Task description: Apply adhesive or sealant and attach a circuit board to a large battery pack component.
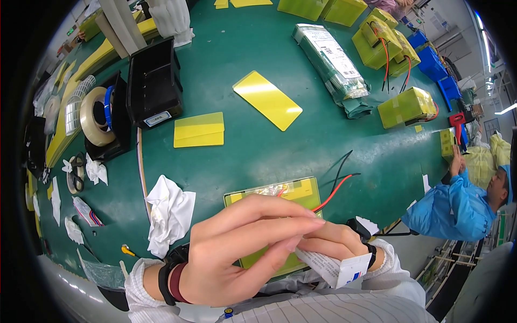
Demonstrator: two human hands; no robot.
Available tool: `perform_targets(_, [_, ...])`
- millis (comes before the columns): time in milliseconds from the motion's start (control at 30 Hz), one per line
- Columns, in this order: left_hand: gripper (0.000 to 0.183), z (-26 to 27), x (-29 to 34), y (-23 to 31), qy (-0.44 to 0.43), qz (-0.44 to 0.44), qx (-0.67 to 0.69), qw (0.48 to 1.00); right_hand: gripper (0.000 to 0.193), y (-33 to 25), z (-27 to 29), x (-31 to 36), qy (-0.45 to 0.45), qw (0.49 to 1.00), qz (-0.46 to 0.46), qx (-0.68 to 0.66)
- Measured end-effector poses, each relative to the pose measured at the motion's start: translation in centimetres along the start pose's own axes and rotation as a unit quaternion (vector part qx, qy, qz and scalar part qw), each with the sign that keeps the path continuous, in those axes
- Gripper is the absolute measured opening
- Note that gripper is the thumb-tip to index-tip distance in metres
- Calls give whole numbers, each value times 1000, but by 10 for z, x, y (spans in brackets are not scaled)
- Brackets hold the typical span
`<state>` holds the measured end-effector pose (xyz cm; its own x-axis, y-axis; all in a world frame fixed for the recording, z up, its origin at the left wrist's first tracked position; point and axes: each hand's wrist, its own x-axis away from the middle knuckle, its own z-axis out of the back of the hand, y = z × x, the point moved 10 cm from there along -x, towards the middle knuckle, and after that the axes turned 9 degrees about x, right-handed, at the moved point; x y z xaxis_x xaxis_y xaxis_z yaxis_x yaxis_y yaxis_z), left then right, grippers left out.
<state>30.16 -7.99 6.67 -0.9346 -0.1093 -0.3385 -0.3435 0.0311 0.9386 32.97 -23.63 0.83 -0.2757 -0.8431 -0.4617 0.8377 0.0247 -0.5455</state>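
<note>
Close in front of me, my left hand point(237, 247) reaches across with its fingers drawn together, the tips against the fingers of my right hand point(335, 239). Whatever the left fingertips pinch, if anything, is hidden. Closed in my right hand is a white printed packet point(323, 264), which hangs below the fingers. Beneath both hands lies a yellow-green wrapped battery pack point(235, 198), largely covered by them. A red wire point(336, 189) and a black wire point(338, 169) run out from its far right side onto the green table.
A crumpled white cloth point(171, 215) lies left of my hands. Yellow sheets point(267, 100) and a black bin point(153, 86) are farther out. Tape rolls point(96, 116) stand left, a wrapped parcel point(334, 67) and battery packs point(406, 106) right. A co-worker point(458, 204) works at the right.
</note>
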Motion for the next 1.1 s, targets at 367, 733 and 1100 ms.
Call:
perform_targets(367, [24, 0, 2, -1, -2, 12, 0, 1000, 44, -3, 0, -4, -1, 1000, 5, -6])
perform_targets(733, [24, 0, 2, 1, -2, 14, 4, 1000, 49, -16, 25, -18, 28, 999, 8, 39])
perform_targets(1100, [23, 4, 4, 5, 21, -1, -21, 1000, 37, 3, 44, -14, 68, 995, -75, -25])
